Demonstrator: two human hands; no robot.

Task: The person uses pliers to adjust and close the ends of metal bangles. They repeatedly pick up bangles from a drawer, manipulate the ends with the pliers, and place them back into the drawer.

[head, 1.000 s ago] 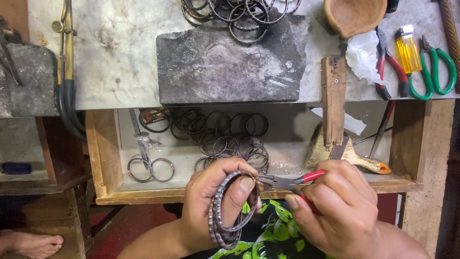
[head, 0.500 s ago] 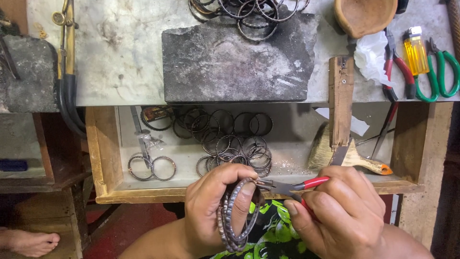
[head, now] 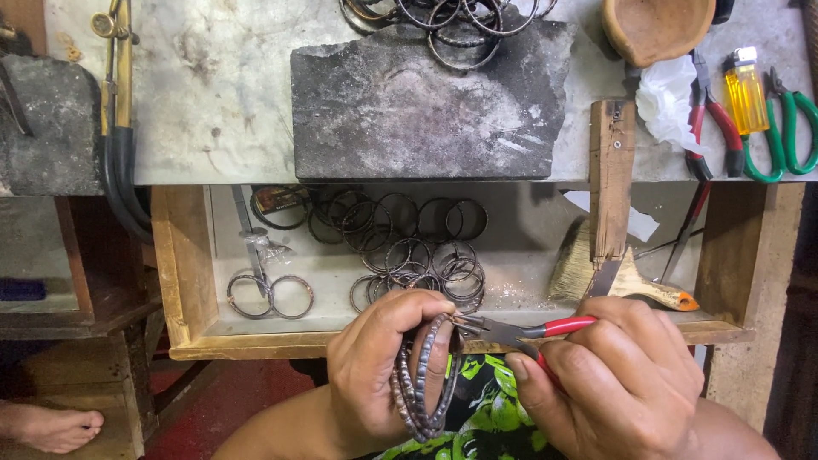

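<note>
The left hand (head: 383, 366) is clenched around a stack of dark bangles (head: 423, 379). The right hand (head: 626, 375) grips red-handled pliers (head: 511, 328), whose tips touch the bangles' upper edge. Just beyond both hands, loose rings (head: 400, 243) lie in a wooden drawer (head: 183, 273).

Red-handled pliers (head: 520, 330); dark grey bangles (head: 423, 379); green leaf-print cloth (head: 481, 413) (black ground).
</note>
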